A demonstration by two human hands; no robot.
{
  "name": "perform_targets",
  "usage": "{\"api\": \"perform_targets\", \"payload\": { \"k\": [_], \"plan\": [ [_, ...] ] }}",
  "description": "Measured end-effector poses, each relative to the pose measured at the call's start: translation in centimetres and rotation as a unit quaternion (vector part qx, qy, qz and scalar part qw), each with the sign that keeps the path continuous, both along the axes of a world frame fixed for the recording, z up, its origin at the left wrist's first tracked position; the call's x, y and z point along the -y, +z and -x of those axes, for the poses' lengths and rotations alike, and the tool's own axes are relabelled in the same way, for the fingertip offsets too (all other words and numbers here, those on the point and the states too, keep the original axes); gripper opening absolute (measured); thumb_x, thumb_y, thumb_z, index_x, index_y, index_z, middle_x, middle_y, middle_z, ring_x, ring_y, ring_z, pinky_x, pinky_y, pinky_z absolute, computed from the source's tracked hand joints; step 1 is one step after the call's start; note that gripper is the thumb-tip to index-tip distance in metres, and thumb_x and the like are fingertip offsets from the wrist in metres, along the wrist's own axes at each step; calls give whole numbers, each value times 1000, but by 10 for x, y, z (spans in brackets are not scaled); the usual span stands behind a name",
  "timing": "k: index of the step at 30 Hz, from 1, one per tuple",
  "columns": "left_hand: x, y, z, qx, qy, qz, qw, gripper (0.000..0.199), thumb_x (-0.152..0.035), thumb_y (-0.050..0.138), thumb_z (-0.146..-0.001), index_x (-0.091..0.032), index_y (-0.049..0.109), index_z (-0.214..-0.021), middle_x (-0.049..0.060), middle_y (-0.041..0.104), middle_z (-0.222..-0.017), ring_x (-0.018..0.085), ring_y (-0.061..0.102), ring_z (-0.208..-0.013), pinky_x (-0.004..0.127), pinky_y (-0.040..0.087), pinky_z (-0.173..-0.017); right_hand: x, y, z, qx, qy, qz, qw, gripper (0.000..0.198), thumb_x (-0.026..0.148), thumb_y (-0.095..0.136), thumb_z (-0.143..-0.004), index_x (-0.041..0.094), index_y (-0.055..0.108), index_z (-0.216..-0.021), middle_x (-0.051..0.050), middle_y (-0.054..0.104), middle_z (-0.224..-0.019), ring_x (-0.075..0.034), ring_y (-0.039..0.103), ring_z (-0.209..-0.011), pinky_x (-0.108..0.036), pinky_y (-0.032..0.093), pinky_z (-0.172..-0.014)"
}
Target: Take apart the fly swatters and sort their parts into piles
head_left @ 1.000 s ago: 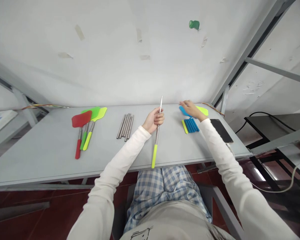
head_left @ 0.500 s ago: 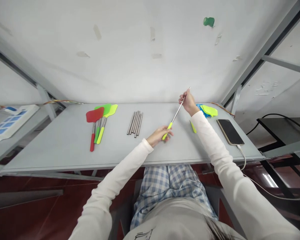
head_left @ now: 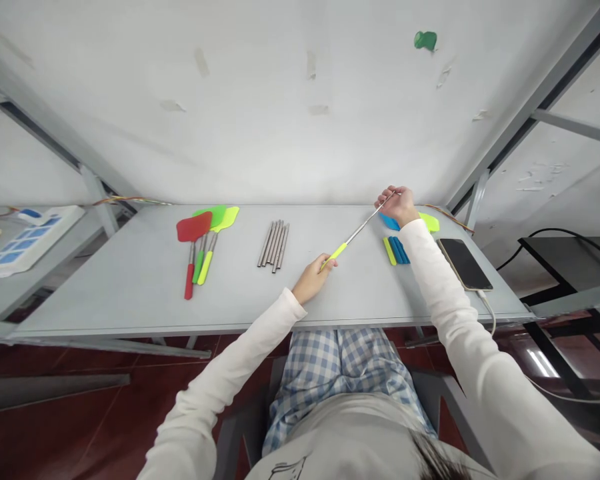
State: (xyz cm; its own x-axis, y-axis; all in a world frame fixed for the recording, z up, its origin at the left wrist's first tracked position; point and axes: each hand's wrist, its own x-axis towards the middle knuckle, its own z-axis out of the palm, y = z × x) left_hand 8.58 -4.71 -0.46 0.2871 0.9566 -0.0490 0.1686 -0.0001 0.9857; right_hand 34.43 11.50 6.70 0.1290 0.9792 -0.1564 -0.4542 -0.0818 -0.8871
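Right of the loose metal rods [head_left: 273, 245], a stick w/ a yellow grip and thin metal shaft [head_left: 353, 238] is held at a slant above the tabletop [head_left: 130, 287], grip end nearer the rods, tip farther off to the R. L hand [head_left: 314, 277], just R of the rods and a bit nearer the body, is closed round the yellow grip, forearm reaching up from bottom L. R hand [head_left: 400, 205], well R of the rods and farther back, has fingers curled on the shaft's tip end, wrist bent back, arm stretched fwd.

Beyond the stick, R of the rods: one yellow sleeve [head_left: 389, 251] lies beside blue sleeves [head_left: 399, 250], some hidden by the R arm. Behind those, a blue flat piece [head_left: 391, 223] and a yellow-green one [head_left: 430, 223], both part-covered. Phone [head_left: 465, 264] w/ white cable lies far R of the rods.

L of the rods: red swatter [head_left: 194, 227], green swatter [head_left: 219, 213] and yellow swatter [head_left: 205, 268], heads overlapping. Far L of them, white case w/ blue panels [head_left: 35, 243]; contents, if any, can't tell.
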Motion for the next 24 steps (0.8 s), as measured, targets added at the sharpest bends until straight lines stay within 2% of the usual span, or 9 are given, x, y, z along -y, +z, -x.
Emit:
{"api": "perform_targets", "payload": {
  "k": [3, 7, 9, 11, 15, 17, 20, 22, 24],
  "plan": [
    [-7, -1, -3, -19, 28, -32, 999, 17, -35, 52, -90, -20, 60, -88, -8, 37, -53, 9, 30, -46, 22, 24, -49, 11, -6, 21, -40, -31, 15, 999, 20, 31, 33, -85, 23, 29, -67, 6, 28, -55, -11, 33, -46, -23, 36, -51],
    [-18, 0, -19, 0, 72, -26, 997, 13, -29, 55, -87, -20, 59, -79, -7, 37, -51, 10, 30, -46, 22, 23, -50, 43, -23, 71, -67, -20, 37, 997, 22, 36, 28, -87, 23, 30, -69, 5, 32, -56, -11, 34, -45, -23, 34, -47],
    [-23, 2, -24, -12, 81, -33, 996, 13, -26, 56, -86, -20, 59, -76, -6, 40, -52, 12, 33, -48, 22, 24, -53, 56, -29, 86, -97, -19, 42, 994, 24, 35, 23, -89, 23, 30, -69, 5, 34, -55, -11, 36, -44, -23, 35, -47],
    [-29, 5, -26, -40, 75, -61, 994, 12, -23, 57, -86, -20, 59, -75, -4, 46, -56, 13, 38, -53, 22, 27, -57, 64, -29, 89, -111, -19, 51, 992, 29, 41, 24, -92, 23, 31, -71, 4, 38, -56, -11, 40, -45, -23, 38, -48],
    [-42, 9, -24, -120, 92, -136, 979, 8, -22, 61, -86, -23, 56, -80, -1, 51, -66, 17, 47, -62, 23, 25, -61, 67, -21, 84, -115, -41, 52, 991, 46, 66, 31, -90, 24, 30, -71, 4, 40, -54, -13, 45, -49, -26, 44, -49],
    [-49, 10, -24, -153, 99, -160, 970, 9, -24, 62, -86, -23, 54, -82, -1, 47, -66, 18, 48, -63, 23, 22, -60, 64, -16, 86, -138, -82, 55, 986, 50, 69, 25, -90, 24, 25, -68, 6, 30, -48, -11, 35, -43, -25, 41, -45],
    [-53, 13, -26, -152, 71, -155, 973, 16, -24, 63, -87, -23, 48, -80, -4, 38, -60, 17, 45, -57, 23, 21, -58, 59, -14, 95, -130, -140, 43, 981, 52, 68, 19, -93, 24, 15, -67, 9, 12, -44, -9, 14, -38, -21, 25, -35],
    [-52, 16, -27, -122, 31, -125, 984, 23, -26, 64, -87, -23, 45, -75, -5, 34, -56, 14, 39, -51, 23, 20, -55, 57, -15, 100, -113, -143, 21, 983, 53, 68, 25, -93, 23, 12, -67, 10, 7, -45, -8, 8, -38, -20, 16, -33],
    [-45, 20, -25, -52, -24, -45, 997, 29, -34, 60, -89, -22, 41, -71, -6, 32, -53, 11, 30, -44, 22, 19, -50, 56, -15, 100, -124, -99, 19, 987, 53, 63, 31, -95, 23, 12, -67, 11, 7, -44, -7, 6, -38, -19, 12, -32]
  ]
}}
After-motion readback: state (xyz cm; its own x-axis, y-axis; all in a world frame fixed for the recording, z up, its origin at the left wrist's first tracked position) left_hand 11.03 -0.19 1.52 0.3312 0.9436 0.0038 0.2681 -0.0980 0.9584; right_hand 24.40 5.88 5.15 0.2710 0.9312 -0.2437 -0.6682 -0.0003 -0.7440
